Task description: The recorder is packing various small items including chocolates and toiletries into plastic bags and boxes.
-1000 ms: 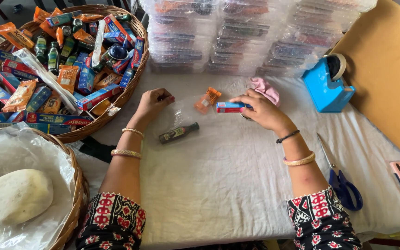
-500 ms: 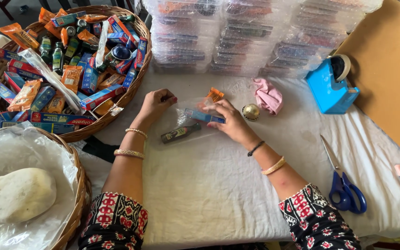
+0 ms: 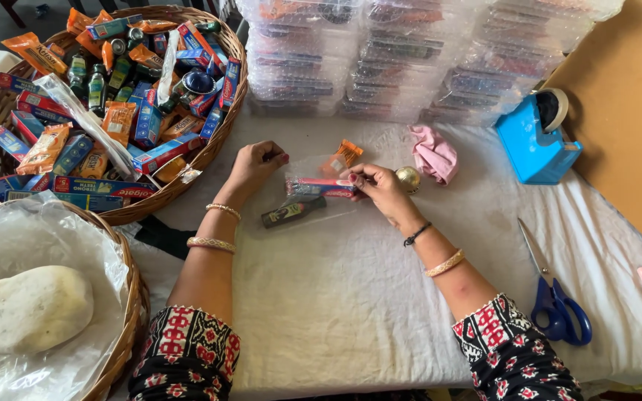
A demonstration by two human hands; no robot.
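Right hand (image 3: pixel 377 187) pinches a red toothpaste box (image 3: pixel 321 186) at the clear bag (image 3: pixel 313 174); left hand (image 3: pixel 255 163) curled, grip unclear. The box could snag the flimsy bag mouth.

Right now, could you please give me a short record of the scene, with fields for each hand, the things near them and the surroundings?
left hand: rests on the clear bag's edge, fingers curled
right hand: pinches one end of the small red and blue box, which lies at the bag's mouth
clear bag: flat on the white cloth; orange packet inside
dark bottle: lying beside the bag
gold ball: just behind the right hand
basket: far left, full of packets
scissors: right, blue handles
tape dispenser: blue, far right
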